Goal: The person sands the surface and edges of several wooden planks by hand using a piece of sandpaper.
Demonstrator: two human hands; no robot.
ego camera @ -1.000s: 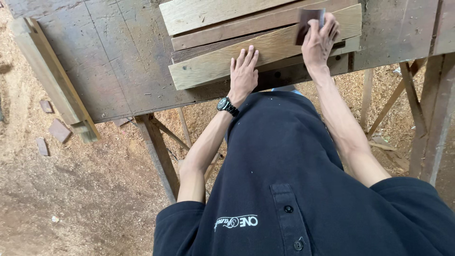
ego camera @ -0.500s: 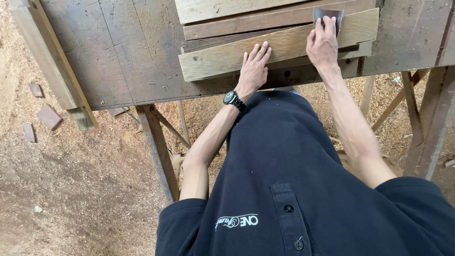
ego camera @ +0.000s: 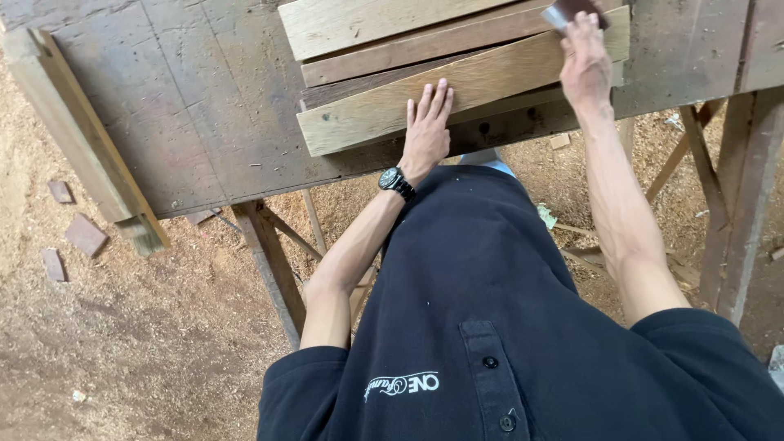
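The pale plank (ego camera: 490, 90) lies at the near edge of the stack on the workbench (ego camera: 188, 122); left hand (ego camera: 426, 126) presses flat on it, fingers spread. Right hand (ego camera: 584, 61) grips a dark sanding block (ego camera: 572, 11) at the far end: sanding looks underway, and the next stroke needs firm, even pressure along the grain.

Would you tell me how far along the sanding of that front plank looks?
Done: the plank lies on the workbench, pinned flat by the left hand. In hand: the right hand presses a sanding block at its far end. How much surface is finished cannot be told.
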